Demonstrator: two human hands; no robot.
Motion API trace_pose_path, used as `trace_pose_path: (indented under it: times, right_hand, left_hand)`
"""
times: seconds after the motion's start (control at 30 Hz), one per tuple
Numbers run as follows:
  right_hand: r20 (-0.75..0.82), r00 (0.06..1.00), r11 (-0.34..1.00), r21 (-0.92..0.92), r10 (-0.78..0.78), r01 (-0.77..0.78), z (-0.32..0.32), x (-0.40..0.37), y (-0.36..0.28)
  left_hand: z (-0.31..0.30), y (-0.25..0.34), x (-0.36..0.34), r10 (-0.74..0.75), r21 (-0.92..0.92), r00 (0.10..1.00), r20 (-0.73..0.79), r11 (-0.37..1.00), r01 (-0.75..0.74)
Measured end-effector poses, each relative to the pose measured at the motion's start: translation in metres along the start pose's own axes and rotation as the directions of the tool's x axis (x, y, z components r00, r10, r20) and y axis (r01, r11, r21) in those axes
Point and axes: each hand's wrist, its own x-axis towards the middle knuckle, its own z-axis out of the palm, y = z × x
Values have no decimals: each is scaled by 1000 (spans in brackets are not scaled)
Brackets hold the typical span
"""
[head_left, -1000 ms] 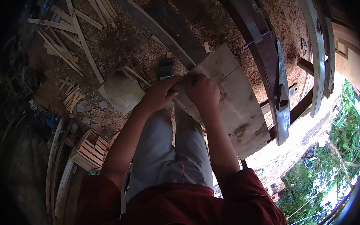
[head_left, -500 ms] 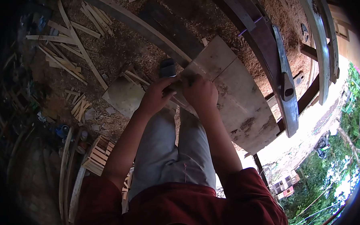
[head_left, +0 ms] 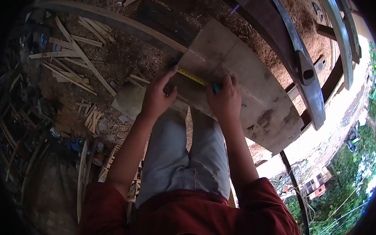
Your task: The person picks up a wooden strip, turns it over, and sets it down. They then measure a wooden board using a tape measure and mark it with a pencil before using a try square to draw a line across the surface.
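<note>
A tape measure [head_left: 216, 88] with a teal case is gripped in my right hand [head_left: 225, 100], low over a large pale board [head_left: 256, 85] with dark stains. Its yellow blade [head_left: 192, 76] runs out leftward across the board. At the blade's far end is the index fingertip of my left hand [head_left: 157, 93]; thumb and index are apart there, and whether the fingertip presses the blade cannot be made out. The board lies above my knees, tilted in view.
A long curved timber [head_left: 117, 17] reaches the board's upper left edge. Wood strips [head_left: 83, 54] lie scattered on the shavings-covered floor. Dark curved beams [head_left: 283, 50] stand on the right, one with a metal-looking end [head_left: 316, 108]. A smaller pale panel [head_left: 130, 100] is left of my knees.
My hands have moved apart, the right one rightward and the left slightly left. The yellow tape blade now shows between them. The view has shifted a little.
</note>
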Motion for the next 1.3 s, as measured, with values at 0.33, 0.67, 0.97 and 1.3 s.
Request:
trace_pose_path:
  times: [0.33, 0.67, 0.97, 1.3]
  right_hand:
    - [-65, 996, 995, 89, 59, -54, 6, -49, 71]
    - [-234, 969, 971, 239, 82, -24, 4, -73, 109]
    - [-362, 925, 930, 285, -120, 232, 15, -93, 158]
    - [-336, 930, 957, 187, -151, 223, -11, -95, 196]
  left_hand:
    - [55, 12, -1, 122, 289, 949, -292, 957, -34]
    - [98, 45, -5, 45, 622, 968, -246, 774, 122]
    - [110, 47, 0, -178, 740, 963, -202, 616, 269]
    - [117, 46, 5, -256, 666, 940, -226, 664, 341]
